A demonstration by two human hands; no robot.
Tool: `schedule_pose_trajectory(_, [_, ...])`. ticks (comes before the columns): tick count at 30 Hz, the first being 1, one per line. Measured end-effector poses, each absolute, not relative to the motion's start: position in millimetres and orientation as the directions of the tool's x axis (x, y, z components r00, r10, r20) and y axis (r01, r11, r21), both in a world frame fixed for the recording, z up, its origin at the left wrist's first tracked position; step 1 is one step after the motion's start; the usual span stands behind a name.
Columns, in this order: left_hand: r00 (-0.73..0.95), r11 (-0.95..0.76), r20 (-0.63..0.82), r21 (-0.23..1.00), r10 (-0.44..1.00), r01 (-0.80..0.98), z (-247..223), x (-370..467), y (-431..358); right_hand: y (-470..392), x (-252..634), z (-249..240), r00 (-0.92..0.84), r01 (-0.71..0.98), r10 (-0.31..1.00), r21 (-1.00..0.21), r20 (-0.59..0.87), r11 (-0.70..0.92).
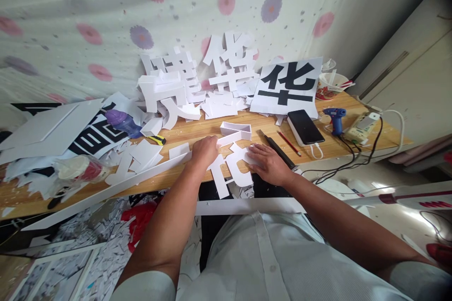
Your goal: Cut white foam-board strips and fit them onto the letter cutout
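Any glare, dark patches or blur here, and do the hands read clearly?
Head view: glare on the floor, far right; head view: dark upper-right corner; head view: white letters blend, pale on pale; head view: left hand and right hand fairly sharp.

Bare wood (189, 130) open left of the folded white frame (236, 129) towards the yellow cutter (157, 139), narrow gap right of it before the black tool (278, 148), stacked white letters (165, 89) blocking behind it, left hand (205, 151) and right hand (267, 162) crowding its front
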State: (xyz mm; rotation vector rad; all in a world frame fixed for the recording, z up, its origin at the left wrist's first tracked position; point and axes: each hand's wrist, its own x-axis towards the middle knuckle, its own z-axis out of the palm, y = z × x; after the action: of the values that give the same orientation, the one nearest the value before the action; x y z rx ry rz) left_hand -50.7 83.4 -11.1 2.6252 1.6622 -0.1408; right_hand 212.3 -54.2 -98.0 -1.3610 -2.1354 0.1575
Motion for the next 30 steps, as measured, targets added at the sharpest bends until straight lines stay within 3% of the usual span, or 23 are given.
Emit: schedule_pose_trajectory(30, [0.450, -0.457, -0.151, -0.011, 0.880, 0.890, -8.2, -53.8, 89.1, -55.2, 212.2, -96.7, -0.288, 0.779, 0.867, -0.427, 0.405, 0.459])
